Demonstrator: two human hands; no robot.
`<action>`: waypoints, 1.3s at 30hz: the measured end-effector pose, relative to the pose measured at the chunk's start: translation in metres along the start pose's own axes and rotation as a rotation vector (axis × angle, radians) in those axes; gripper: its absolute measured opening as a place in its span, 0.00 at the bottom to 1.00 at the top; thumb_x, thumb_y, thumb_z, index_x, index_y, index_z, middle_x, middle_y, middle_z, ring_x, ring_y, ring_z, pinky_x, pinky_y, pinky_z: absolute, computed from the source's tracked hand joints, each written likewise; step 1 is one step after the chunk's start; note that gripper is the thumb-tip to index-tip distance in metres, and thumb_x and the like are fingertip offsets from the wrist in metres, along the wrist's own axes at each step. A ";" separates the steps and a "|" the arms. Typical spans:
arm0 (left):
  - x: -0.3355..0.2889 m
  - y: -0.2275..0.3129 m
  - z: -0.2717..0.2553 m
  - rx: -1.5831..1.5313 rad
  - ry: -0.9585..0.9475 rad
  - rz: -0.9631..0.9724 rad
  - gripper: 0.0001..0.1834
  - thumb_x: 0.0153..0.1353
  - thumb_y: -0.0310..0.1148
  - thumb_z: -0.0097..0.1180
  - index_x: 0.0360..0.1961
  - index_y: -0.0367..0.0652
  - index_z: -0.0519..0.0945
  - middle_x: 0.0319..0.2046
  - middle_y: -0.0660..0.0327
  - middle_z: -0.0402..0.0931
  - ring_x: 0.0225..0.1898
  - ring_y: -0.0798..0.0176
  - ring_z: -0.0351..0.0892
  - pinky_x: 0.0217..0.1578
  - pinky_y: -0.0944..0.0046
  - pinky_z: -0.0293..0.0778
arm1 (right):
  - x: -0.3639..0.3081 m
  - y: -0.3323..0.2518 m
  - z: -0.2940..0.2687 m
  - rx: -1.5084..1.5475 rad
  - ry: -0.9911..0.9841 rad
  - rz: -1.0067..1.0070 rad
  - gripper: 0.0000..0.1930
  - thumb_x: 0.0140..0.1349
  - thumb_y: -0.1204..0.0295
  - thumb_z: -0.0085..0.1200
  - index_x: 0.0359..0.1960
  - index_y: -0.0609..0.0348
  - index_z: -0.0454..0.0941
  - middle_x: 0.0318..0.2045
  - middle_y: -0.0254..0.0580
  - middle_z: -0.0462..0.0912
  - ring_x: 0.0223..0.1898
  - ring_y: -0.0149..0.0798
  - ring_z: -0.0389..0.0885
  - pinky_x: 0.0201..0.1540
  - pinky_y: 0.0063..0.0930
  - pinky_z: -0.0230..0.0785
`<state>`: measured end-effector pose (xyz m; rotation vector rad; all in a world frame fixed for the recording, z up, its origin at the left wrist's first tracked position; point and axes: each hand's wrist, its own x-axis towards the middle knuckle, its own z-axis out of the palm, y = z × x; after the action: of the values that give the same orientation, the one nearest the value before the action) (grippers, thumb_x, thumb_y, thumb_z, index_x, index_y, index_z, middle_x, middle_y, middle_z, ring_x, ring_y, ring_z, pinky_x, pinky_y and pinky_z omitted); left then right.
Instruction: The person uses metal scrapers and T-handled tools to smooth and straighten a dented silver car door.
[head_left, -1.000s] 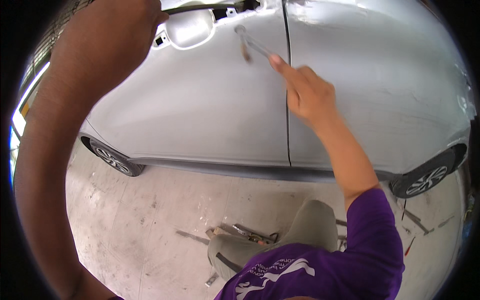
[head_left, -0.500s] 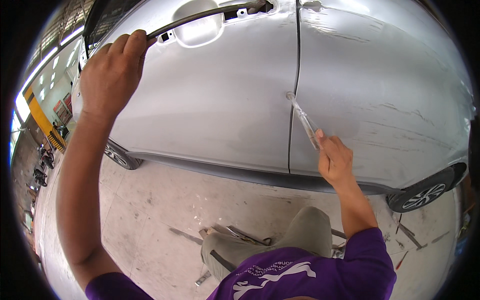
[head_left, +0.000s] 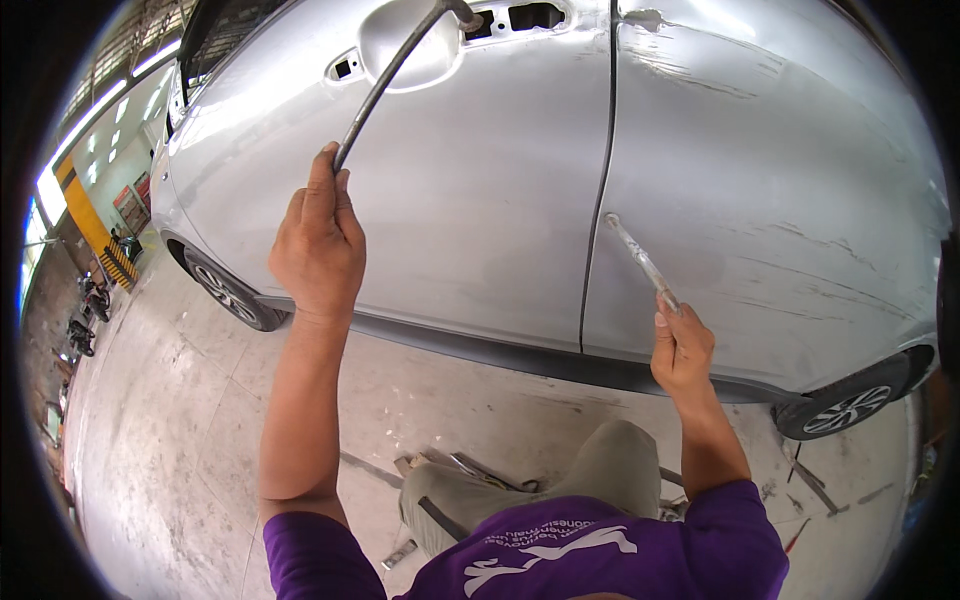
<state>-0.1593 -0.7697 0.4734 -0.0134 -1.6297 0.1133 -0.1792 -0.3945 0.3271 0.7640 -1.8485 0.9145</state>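
Observation:
A silver car's side panels fill the view, a front door [head_left: 480, 220] on the left and a scratched rear door [head_left: 760, 200] on the right. My left hand [head_left: 322, 245] is closed round a dark metal pry bar [head_left: 388, 85], which rises to a bent tip beside the small holes right of the door-handle recess [head_left: 415, 50]; whether the tip touches the metal I cannot tell. In my right hand [head_left: 686, 348] is a slim silver metal rod [head_left: 642, 258] with a small rounded head. That head lies at the rear door's front edge, just right of the gap between the doors.
Wheels stand at left [head_left: 225, 290] and right [head_left: 845, 408], with a dark sill [head_left: 480, 352] between them. Hand tools [head_left: 485, 470] lie on the floor by my legs, more [head_left: 815, 480] near the right wheel. A yellow pillar [head_left: 88, 215] and motorbikes [head_left: 95, 300] are far left.
My left hand has come down and right, and the pry bar's tip has moved left out of the handle opening. My right hand has shifted slightly down and right, its rod's head crossing the door gap.

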 end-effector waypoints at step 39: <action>0.182 0.050 -0.092 0.290 -0.731 0.135 0.18 0.71 0.40 0.49 0.46 0.37 0.84 0.35 0.50 0.85 0.35 0.55 0.85 0.43 0.56 0.78 | -0.002 -0.004 -0.026 0.042 -0.114 -0.090 0.26 0.59 0.85 0.52 0.60 0.49 0.77 0.20 0.40 0.71 0.18 0.39 0.69 0.21 0.28 0.64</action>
<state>-0.0825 -0.6994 0.6555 0.1575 -2.3258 0.5041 -0.1639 -0.3743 0.3345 0.9346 -1.8820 0.8705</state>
